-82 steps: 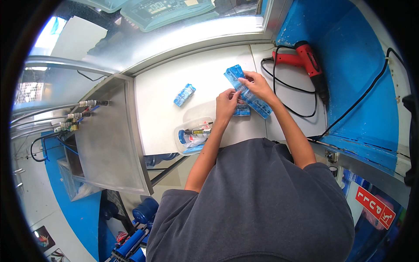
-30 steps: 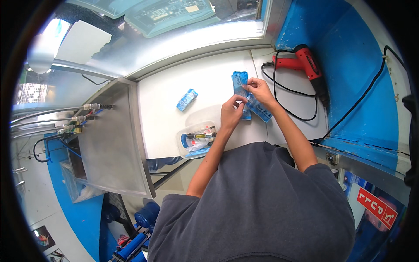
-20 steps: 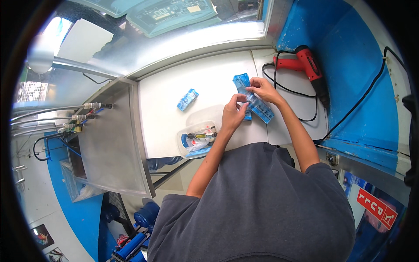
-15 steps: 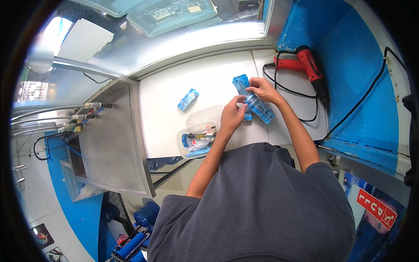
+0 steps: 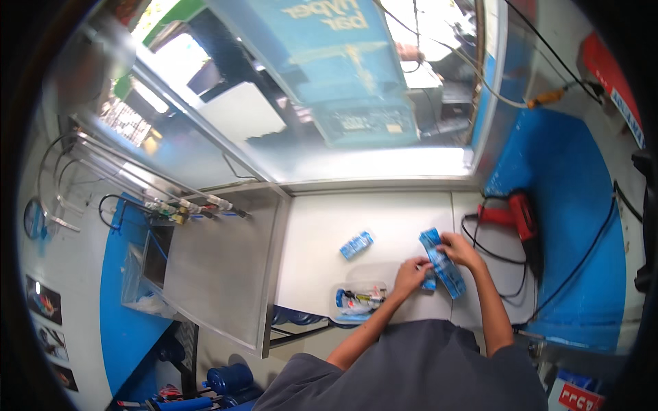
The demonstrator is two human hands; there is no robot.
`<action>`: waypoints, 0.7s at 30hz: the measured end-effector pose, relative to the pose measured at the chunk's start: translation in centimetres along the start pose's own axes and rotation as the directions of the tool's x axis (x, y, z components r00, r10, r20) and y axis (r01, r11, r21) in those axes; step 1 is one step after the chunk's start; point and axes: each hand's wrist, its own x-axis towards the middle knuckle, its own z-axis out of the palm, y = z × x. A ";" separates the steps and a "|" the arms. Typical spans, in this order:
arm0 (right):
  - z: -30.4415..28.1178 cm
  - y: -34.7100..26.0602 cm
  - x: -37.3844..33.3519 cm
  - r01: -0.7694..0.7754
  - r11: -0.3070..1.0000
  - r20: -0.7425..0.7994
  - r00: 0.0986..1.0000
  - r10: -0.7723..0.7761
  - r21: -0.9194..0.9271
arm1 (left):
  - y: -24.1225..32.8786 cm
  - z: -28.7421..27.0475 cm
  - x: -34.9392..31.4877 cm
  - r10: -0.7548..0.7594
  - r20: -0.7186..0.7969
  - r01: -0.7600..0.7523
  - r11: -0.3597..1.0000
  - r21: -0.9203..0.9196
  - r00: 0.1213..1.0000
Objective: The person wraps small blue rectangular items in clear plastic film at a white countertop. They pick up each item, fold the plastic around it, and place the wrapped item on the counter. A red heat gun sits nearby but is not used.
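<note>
Blue printed plastic sleeves (image 5: 450, 277) lie in a long bundle on the white worktop, slanting from far left to near right. My right hand (image 5: 460, 250) has its fingers closed on the upper part of this bundle. At its left edge my left hand (image 5: 411, 275) is bent in a pinch, by a smaller blue piece (image 5: 429, 282) that shows partly beneath. The fingertips are slightly blurred. Farther left, a separate blue bundle (image 5: 356, 245) lies by itself. A clear plastic tub (image 5: 378, 288) with a blue roll, pens and small items stands near my left forearm.
A red and black heat gun (image 5: 522, 219) with a looped black cord rests at the right, by the blue side wall (image 5: 572, 205). A steel panel (image 5: 219, 267) with taps (image 5: 219, 204) stands at the left. Glass panes (image 5: 384, 164) rise behind the worktop. Blue water jugs (image 5: 229, 379) are below.
The view has tilted upward, so the worktop and hands sit lower in the picture and more of the glass shows. Both hands stay at the blue sleeves, with little visible change in grip.
</note>
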 end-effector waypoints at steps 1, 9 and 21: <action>-0.3 -0.3 -0.1 0.003 0.998 0.020 1.000 -0.002 -0.057 | 0.2 0.0 -0.1 -0.018 0.015 0.019 1.000 -0.005 1.000; -0.7 -0.2 0.2 0.029 0.995 0.116 0.993 -0.018 -0.093 | -0.3 -0.6 1.3 -0.045 0.189 0.040 0.999 0.030 0.981; -1.8 2.9 1.9 -0.023 0.999 0.262 0.965 0.034 -0.043 | -2.0 -0.7 3.2 0.024 0.164 0.023 0.960 -0.278 0.986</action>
